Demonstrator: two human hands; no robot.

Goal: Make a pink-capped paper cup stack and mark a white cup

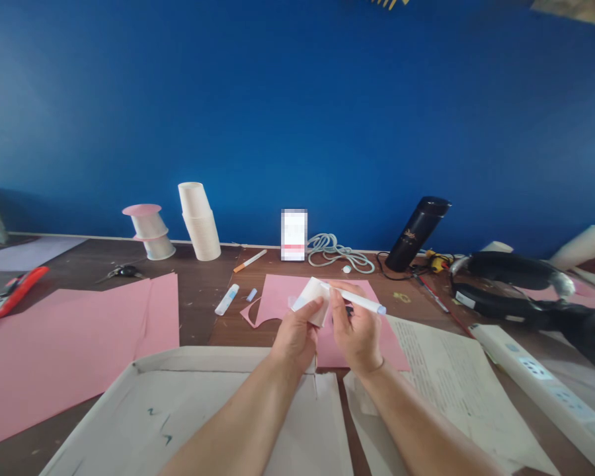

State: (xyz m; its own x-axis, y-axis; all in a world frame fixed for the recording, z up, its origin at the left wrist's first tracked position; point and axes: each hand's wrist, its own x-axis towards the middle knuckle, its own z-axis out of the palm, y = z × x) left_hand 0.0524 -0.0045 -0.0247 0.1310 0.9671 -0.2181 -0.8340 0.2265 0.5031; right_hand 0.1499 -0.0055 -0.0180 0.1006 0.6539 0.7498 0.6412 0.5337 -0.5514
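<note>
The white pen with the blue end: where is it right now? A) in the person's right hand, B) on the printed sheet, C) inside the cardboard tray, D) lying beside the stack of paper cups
A: the right hand grips the pen against the white paper cup that the left hand holds.

- Paper cup (313, 295): white, small, tipped on its side above the desk, one end toward the camera; gripped from the left side by the left hand (293, 334).
- Glue stick (356, 299): slim white tube, pale blue end pointing right; lies nearly level across the cup's upper edge, pinched in the right hand (356, 330).
</note>
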